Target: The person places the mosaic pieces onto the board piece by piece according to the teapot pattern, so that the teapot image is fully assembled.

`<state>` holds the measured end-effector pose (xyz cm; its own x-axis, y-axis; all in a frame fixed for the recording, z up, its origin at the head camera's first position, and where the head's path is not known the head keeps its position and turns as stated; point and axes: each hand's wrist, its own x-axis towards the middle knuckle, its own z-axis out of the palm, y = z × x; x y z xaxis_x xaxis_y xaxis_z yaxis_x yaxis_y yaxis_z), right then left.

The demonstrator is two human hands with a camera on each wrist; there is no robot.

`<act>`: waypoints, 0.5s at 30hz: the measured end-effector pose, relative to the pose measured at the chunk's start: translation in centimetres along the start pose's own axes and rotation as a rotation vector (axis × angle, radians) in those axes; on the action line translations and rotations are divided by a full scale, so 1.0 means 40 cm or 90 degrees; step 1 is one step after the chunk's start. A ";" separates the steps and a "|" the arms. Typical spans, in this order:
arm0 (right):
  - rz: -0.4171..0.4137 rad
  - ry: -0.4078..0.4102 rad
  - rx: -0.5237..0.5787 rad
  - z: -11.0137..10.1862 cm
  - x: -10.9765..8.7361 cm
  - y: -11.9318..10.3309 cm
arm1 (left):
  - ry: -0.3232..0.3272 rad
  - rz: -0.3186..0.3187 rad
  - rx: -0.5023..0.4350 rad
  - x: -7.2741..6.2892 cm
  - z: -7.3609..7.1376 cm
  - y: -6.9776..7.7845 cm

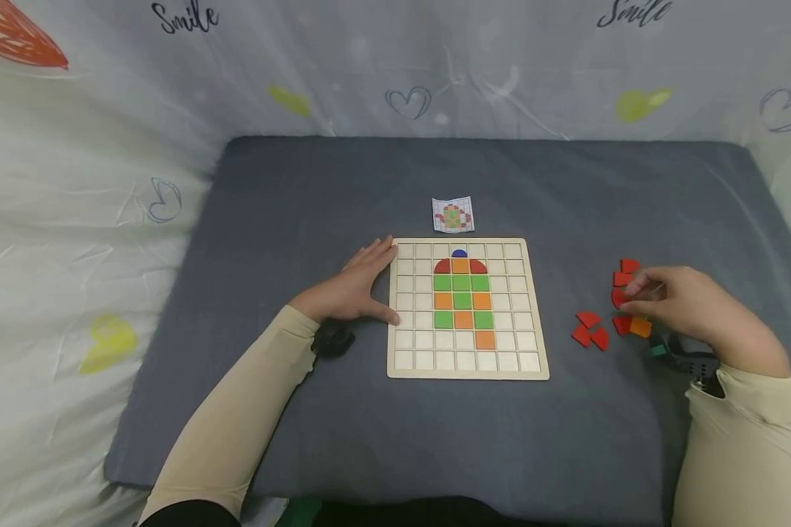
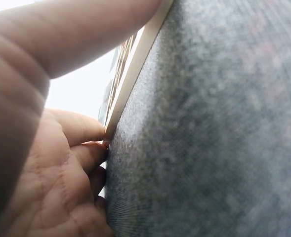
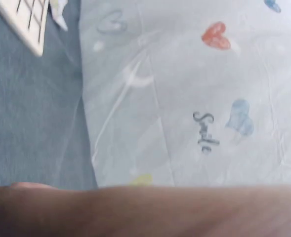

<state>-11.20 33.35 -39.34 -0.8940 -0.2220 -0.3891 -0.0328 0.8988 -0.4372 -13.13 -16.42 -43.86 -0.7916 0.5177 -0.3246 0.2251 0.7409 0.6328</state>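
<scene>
A wooden grid board lies flat on the table. My left hand rests at its left side, thumb and fingers spread straight along the rim; the left wrist view shows the fingers touching the board's edge. Set in its cells are a blue half-round piece, two red curved pieces, and several green and orange squares. At the right, my right hand hovers with bent fingers over loose red pieces and an orange piece. Whether its fingertips pinch a red piece is unclear.
A small pattern card lies just beyond the board's far edge. Three red quarter-round pieces sit in a small cluster between board and right hand. Grey cloth covers the table, and a printed white curtain hangs behind.
</scene>
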 end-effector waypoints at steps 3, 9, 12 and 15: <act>0.012 -0.003 0.005 -0.006 0.000 0.027 | 0.002 0.005 -0.001 -0.001 -0.001 -0.001; 0.023 -0.012 0.013 -0.007 0.002 0.058 | 0.006 0.014 0.007 -0.002 -0.001 -0.004; 0.032 -0.026 0.018 -0.005 0.006 0.066 | 0.007 0.014 0.006 -0.003 0.000 -0.004; 0.038 -0.038 0.019 -0.002 0.010 0.069 | 0.009 0.010 0.002 -0.003 0.002 -0.004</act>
<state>-11.67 35.78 -40.66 -0.8658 -0.1906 -0.4626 0.0340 0.9000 -0.4346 -13.03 -16.55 -43.97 -0.7959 0.5234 -0.3043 0.2396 0.7340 0.6355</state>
